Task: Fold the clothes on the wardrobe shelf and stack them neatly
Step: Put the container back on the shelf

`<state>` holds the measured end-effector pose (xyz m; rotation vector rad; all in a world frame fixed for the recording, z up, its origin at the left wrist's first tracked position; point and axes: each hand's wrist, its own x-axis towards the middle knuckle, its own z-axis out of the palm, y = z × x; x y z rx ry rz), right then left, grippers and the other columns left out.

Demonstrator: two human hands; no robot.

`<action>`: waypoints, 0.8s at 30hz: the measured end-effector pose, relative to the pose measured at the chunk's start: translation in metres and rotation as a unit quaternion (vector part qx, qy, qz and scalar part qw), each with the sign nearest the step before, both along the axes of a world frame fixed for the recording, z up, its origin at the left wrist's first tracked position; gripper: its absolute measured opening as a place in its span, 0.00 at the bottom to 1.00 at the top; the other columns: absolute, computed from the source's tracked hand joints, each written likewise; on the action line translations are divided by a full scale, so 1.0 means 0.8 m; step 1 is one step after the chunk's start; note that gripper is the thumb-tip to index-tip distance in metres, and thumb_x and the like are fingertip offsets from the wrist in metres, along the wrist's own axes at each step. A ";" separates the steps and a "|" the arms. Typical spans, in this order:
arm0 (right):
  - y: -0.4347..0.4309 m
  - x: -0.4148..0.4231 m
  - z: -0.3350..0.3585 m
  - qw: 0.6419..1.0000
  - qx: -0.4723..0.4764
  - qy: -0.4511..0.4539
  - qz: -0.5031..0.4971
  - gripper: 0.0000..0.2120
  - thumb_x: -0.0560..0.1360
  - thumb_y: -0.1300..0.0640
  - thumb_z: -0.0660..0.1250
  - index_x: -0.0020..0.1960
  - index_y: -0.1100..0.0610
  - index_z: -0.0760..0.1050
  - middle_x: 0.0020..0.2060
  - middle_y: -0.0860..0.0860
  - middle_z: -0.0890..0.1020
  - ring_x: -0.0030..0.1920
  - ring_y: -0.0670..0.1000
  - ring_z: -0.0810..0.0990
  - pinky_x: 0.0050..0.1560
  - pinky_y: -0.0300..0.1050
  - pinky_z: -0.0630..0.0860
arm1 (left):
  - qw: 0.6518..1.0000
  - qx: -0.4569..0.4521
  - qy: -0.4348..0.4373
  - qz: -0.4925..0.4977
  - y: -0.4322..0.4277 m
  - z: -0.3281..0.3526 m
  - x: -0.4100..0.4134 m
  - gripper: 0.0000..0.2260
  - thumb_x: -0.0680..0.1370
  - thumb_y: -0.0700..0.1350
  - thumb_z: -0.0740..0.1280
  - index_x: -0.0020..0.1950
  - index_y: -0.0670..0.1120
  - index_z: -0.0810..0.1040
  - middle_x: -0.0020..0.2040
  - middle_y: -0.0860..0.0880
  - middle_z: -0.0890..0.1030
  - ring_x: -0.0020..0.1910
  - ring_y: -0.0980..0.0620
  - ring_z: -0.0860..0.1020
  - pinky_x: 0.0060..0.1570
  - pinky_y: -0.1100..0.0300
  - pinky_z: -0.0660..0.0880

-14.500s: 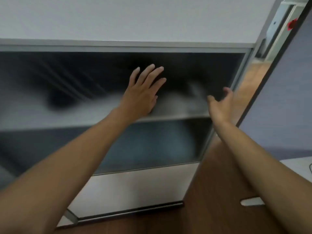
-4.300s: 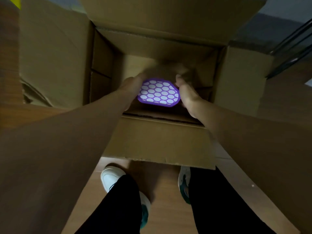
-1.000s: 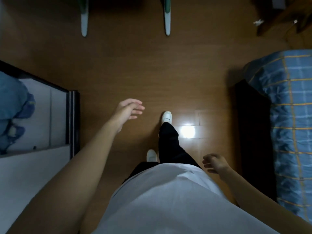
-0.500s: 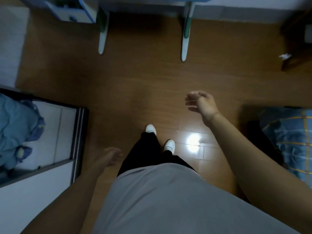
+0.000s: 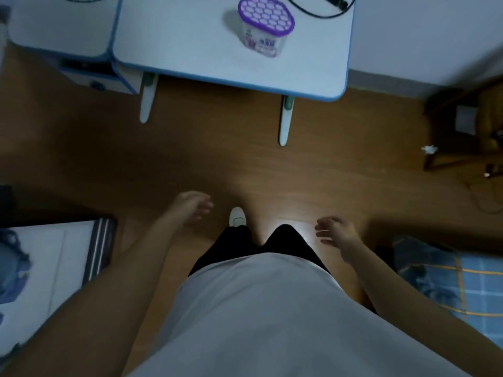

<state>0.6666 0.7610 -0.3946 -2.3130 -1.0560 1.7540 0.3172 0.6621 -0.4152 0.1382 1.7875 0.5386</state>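
Note:
I look straight down at a wooden floor while walking. My left hand (image 5: 190, 209) hangs in front of me with loosely curled fingers and holds nothing. My right hand (image 5: 336, 231) is also empty, fingers relaxed. At the left edge, blue clothes (image 5: 12, 263) lie crumpled on a white wardrobe shelf (image 5: 62, 257) beside the dark sliding-door track. Both hands are well away from the clothes.
A white desk with a blue rim (image 5: 231, 69) stands ahead, with a purple-lidded white container (image 5: 265, 25) and black cables on it. A smaller white unit (image 5: 62, 25) adjoins it at left. A blue plaid bed (image 5: 449, 278) is at right, a wooden stand (image 5: 468, 131) at far right.
The view has advanced toward the desk, whose top and the purple-lidded container now show. My left hand swung forward, my right hand swung back, and the wardrobe slid lower left.

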 end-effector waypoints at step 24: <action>0.506 -0.268 0.064 0.947 0.226 0.194 0.123 0.08 0.81 0.59 0.62 0.59 0.56 0.75 0.55 0.53 0.80 0.53 0.52 0.81 0.50 0.47 0.79 | 0.960 0.152 0.237 0.004 0.573 0.034 -0.069 0.22 0.83 0.45 0.58 0.77 0.43 0.62 0.72 0.43 0.70 0.68 0.47 0.72 0.67 0.55 0.71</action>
